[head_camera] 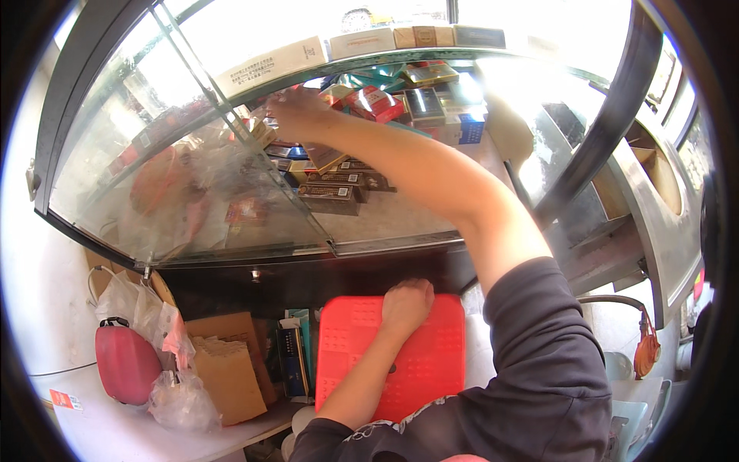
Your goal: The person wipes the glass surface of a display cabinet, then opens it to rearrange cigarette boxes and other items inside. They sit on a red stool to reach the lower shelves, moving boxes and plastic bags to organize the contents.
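Note:
My right hand (300, 112) reaches through the opening of a glass display cabinet (398, 242), over a pile of cigarette packs. It is blurred, and whether its fingers hold a pack is unclear. Close by it lie a red and white pack (375, 104) and a black pack (424, 107). Below my right forearm, dark brown boxes (329, 196) with printed codes lie on the cabinet floor. My left hand (407, 306) rests with curled fingers at the far edge of a red plastic stool (346, 352); its palm side is hidden.
A sliding glass pane (190, 202) covers the cabinet's left part. Cartons (361, 43) line the glass top. At lower left are a dark red case (127, 361), plastic bags (182, 398) and torn cardboard (228, 375). An orange gas regulator (646, 352) hangs on a hose at right.

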`<state>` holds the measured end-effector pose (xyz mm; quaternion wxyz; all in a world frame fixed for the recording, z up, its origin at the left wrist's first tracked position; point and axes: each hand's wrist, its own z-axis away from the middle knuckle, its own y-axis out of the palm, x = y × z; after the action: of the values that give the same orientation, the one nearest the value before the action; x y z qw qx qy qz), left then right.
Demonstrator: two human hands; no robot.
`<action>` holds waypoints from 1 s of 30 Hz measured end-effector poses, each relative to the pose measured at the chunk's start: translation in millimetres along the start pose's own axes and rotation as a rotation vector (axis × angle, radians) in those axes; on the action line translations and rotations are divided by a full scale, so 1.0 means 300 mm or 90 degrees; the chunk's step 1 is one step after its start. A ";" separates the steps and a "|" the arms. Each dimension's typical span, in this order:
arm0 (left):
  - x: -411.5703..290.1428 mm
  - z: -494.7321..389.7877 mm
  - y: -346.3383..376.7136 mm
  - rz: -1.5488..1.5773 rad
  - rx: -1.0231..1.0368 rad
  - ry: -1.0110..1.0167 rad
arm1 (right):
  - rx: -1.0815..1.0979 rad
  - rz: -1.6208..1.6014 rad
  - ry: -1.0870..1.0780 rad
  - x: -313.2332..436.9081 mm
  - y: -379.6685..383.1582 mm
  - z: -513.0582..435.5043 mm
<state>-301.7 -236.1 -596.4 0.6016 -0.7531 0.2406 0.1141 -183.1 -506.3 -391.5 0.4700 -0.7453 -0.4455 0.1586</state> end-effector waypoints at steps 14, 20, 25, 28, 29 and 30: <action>-0.009 0.000 0.001 -0.003 0.000 0.007 | 0.150 0.025 0.373 -0.357 -0.166 0.089; -0.011 -0.001 -0.006 -0.011 -0.009 0.003 | 0.105 -0.018 0.207 -0.275 -0.070 0.044; -0.014 0.002 -0.014 -0.013 0.004 -0.006 | -0.009 0.033 0.204 -0.312 -0.130 0.065; -0.012 0.006 -0.006 -0.020 0.002 -0.005 | 0.027 0.162 0.331 -0.400 -0.204 0.118; -0.010 0.006 -0.003 -0.022 -0.003 -0.002 | -0.012 0.158 0.363 -0.428 -0.223 0.141; -0.008 0.005 0.000 -0.028 -0.014 0.003 | -0.042 0.164 0.408 -0.453 -0.241 0.161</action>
<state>-303.5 -234.2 -595.6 0.5952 -0.7649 0.2244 0.1019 -327.2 -578.2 -380.1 0.5375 -0.8224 -0.1824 -0.0398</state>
